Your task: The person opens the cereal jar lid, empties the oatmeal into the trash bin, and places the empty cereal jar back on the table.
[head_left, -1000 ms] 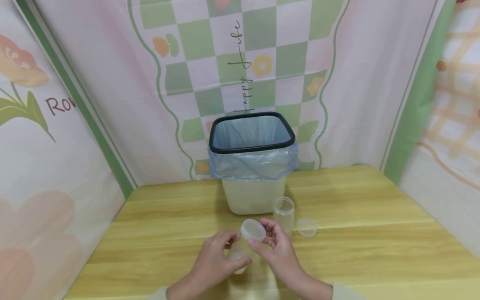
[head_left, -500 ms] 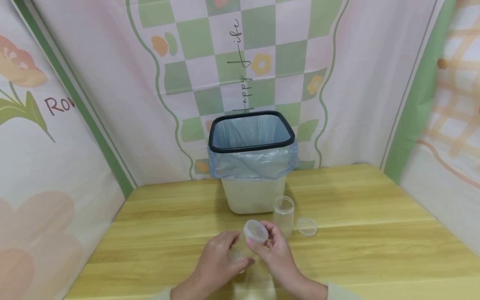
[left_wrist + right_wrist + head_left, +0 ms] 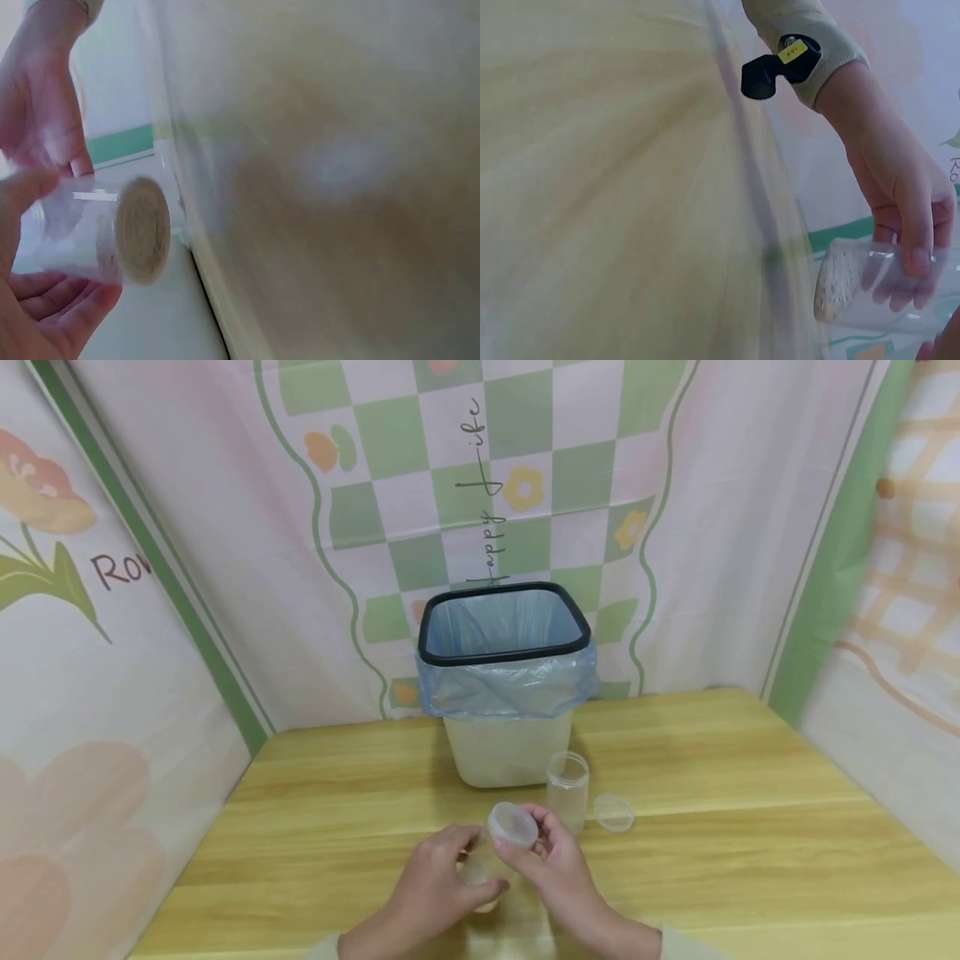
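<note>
The left sleeve [image 3: 774, 16], pale beige like the right sleeve [image 3: 688, 944], ends in a ribbed cuff [image 3: 837, 73] and bears a black, round-lobed device [image 3: 804, 66] with a small yellow label [image 3: 792, 52] whose dark marks are illegible.

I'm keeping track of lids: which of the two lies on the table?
The clear lid just right of the standing jar; the other lid is gripped by the right hand.
</note>
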Motion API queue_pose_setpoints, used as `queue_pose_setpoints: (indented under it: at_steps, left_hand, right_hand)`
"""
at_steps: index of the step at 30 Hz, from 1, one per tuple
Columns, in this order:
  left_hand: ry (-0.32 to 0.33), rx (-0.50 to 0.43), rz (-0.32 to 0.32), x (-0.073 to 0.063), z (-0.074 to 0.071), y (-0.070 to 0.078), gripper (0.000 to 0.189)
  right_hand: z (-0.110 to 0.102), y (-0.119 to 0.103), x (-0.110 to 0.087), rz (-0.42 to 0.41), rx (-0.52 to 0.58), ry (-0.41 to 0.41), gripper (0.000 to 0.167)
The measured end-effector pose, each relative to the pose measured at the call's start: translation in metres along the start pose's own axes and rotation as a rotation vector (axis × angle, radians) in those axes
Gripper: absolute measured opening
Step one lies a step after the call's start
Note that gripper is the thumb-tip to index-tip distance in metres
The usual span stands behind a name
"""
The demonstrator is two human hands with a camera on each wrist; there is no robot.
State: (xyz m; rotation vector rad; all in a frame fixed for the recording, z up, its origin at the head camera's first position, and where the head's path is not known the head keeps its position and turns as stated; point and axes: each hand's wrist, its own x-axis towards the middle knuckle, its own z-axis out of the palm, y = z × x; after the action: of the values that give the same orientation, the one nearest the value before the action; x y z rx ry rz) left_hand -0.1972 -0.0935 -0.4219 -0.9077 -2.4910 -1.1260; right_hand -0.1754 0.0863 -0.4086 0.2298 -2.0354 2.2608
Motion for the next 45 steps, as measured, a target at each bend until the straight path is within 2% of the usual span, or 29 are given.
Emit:
queue_pose_setpoints:
  at_steps: [5, 11, 16, 21, 26, 29, 32, 35, 41, 45]
  left_hand:
    - [-0.07, -0.245, -0.083, 0.003, -0.003, -0.007, 0.05]
    - [-0.187, -0.395, -0.142, 0.007, -0.01, -0.016, 0.053]
    - [-0.298, -0.526, -0.177, 0.01, -0.014, -0.023, 0.05]
    - [-0.363, -0.587, -0.208, 0.012, -0.016, -0.024, 0.049]
    - [-0.377, -0.584, -0.203, 0.012, -0.018, -0.023, 0.05]
    - [-0.362, -0.58, -0.209, 0.012, -0.019, -0.021, 0.05]
    - [-0.329, -0.562, -0.209, 0.012, -0.018, -0.021, 0.051]
    - [-0.28, -0.519, -0.2, 0.012, -0.015, -0.02, 0.051]
    - [-0.14, -0.385, -0.154, 0.009, -0.008, -0.012, 0.052]
    - [-0.053, -0.31, -0.103, 0.007, -0.002, -0.008, 0.05]
  right_hand:
    - [-0.012, 0.001, 0.004, -0.034, -0.018, -0.103, 0.048]
    - [-0.026, 0.004, 0.012, -0.089, -0.043, -0.256, 0.052]
    - [-0.035, 0.007, 0.019, -0.133, 0.018, -0.432, 0.053]
    - [-0.042, 0.006, 0.025, -0.119, 0.075, -0.58, 0.054]
    - [-0.044, 0.006, 0.026, -0.088, 0.077, -0.622, 0.06]
    - [-0.044, 0.005, 0.025, -0.096, 0.07, -0.6, 0.071]
    - [-0.041, 0.004, 0.023, -0.099, 0.058, -0.532, 0.081]
    - [-0.034, 0.002, 0.018, -0.09, 0.039, -0.407, 0.083]
    - [-0.013, -0.002, 0.004, -0.053, 0.032, -0.126, 0.071]
    - [-0.001, -0.004, -0.001, -0.061, 0.057, 0.004, 0.066]
